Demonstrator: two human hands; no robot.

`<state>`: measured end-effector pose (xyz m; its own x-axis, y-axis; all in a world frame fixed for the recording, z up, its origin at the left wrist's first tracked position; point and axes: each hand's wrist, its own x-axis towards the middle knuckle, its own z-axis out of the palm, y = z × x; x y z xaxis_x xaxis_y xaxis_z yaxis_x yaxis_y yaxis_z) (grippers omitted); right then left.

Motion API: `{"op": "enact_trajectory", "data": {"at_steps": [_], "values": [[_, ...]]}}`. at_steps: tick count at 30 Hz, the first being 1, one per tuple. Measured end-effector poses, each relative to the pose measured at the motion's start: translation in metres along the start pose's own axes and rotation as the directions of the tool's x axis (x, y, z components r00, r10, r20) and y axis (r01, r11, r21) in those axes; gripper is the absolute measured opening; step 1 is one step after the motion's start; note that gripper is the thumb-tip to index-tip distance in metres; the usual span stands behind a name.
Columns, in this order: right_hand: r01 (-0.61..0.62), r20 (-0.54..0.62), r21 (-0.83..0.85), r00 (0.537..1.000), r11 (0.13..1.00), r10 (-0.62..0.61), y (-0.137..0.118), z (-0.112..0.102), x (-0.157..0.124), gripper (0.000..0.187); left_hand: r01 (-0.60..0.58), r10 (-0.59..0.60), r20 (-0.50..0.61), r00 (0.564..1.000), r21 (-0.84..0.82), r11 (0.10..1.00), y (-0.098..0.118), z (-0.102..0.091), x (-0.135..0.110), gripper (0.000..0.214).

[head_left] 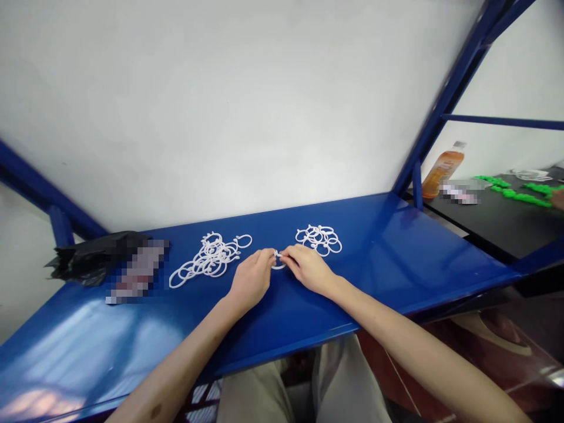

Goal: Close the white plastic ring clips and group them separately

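My left hand point(252, 276) and my right hand point(308, 267) meet over the blue table point(388, 258), fingertips pinched together on one small white plastic ring point(277, 262). A larger heap of white rings point(210, 258) lies just left of my left hand. A smaller pile of white rings point(319, 238) lies just behind my right hand. Both forearms reach in from the bottom edge.
A crumpled black bag point(94, 255) lies at the table's left end beside a blurred patch. Blue frame posts point(445, 100) rise at the right. Beyond them, a dark table point(497, 220) holds an orange bottle point(443, 169) and green parts point(522, 192). A white wall stands behind.
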<state>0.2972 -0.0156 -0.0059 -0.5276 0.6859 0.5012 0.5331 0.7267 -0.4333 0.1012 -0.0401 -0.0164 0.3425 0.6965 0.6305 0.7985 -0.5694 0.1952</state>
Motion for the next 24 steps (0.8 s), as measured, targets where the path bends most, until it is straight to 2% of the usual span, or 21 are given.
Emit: {"op": "enact_trajectory", "data": {"at_steps": [5, 7, 9, 13, 16, 18, 21, 24], "values": [[0.062, 0.012, -0.026, 0.998, 0.998, -0.062, -0.001, -0.002, -0.003, 0.018, -0.135, 0.136, -0.018, 0.991, 0.055, 0.989, -0.002, -0.001, -0.001, 0.020], [0.068, 0.008, -0.032, 0.998, 0.997, -0.068, -0.002, -0.002, -0.004, 0.019, -0.151, 0.152, -0.013, 0.988, 0.057, 0.987, -0.002, -0.002, -0.001, 0.020], [0.055, -0.003, -0.036, 0.998, 0.998, -0.055, -0.004, 0.000, -0.004, 0.019, -0.105, 0.105, 0.005, 0.994, 0.021, 0.994, -0.001, -0.003, 0.000, 0.022], [0.006, -0.030, -0.041, 1.000, 0.999, -0.007, -0.001, 0.002, 0.001, 0.016, 0.110, -0.104, 0.066, 0.992, -0.098, 0.989, 0.000, -0.003, 0.005, 0.023], [-0.078, -0.134, -0.056, 0.988, 0.995, 0.069, 0.012, -0.006, 0.005, 0.016, 0.220, -0.203, 0.128, 0.971, -0.139, 0.965, -0.001, -0.001, 0.007, 0.027], [-0.186, -0.250, -0.064, 0.954, 0.980, 0.165, 0.025, -0.018, 0.008, 0.017, 0.251, -0.230, 0.158, 0.960, -0.132, 0.959, -0.003, 0.002, 0.008, 0.029], [-0.344, -0.404, -0.047, 0.865, 0.938, 0.297, 0.045, -0.037, 0.008, 0.020, 0.259, -0.232, 0.192, 0.953, -0.125, 0.958, -0.002, 0.011, 0.015, 0.031], [-0.419, -0.466, -0.008, 0.805, 0.908, 0.367, 0.061, -0.050, 0.006, 0.021, 0.267, -0.236, 0.231, 0.944, -0.116, 0.957, 0.004, 0.025, 0.030, 0.036]]}}
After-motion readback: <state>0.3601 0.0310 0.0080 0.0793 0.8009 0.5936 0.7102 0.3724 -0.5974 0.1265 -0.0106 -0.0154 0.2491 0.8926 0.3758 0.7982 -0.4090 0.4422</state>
